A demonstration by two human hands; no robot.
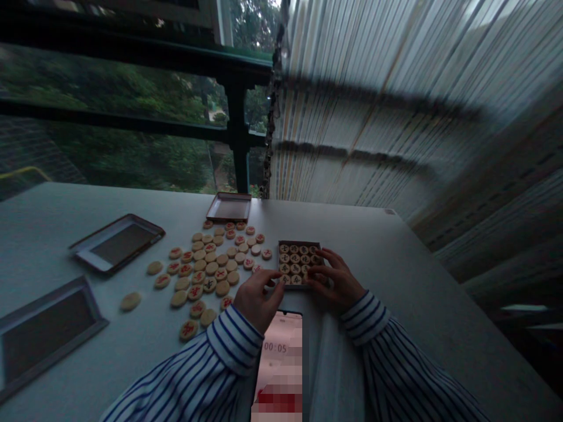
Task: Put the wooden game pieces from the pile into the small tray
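A small square box lies on the table, filled with rows of round wooden Chinese chess pieces marked in black. At its near left corner is my left hand, thumb and forefinger brought together over the corner piece. Whether they pinch a piece or the box edge cannot be made out. My right hand rests at the box's right side with fingers apart, the tips over the right-hand column, partly covering it. Left of the box, many loose pieces are scattered, some with red characters, others showing plain faces.
A phone showing 00:05 lies below my hands, beside a clear plastic sheet. Shallow trays or lids stand at the back, left and near left. Behind the white table are a window and a blind.
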